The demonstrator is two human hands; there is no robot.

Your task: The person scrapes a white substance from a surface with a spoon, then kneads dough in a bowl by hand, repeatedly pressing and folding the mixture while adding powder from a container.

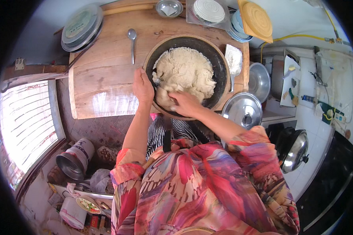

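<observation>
A large round basin (225,67) with a dark inside stands at the front edge of the wooden table, holding a big soft mass of pale dough (188,70). My left hand (143,86) grips the basin's left rim. Inside the basin, my right hand (184,102) presses into the near part of the dough, its fingertips partly hidden by it. A metal spoon (132,44) lies on the table to the left of the basin. To the right lies a flour-covered scoop or spatula (233,60) with a metal handle.
The wooden table (106,67) bears stacked lidded dishes (81,29) at the back left. A small glass bowl (169,8) and stacked blue bowls (238,26) stand along the back. A metal lid (242,111) and a metal basin (259,82) are at the right edge.
</observation>
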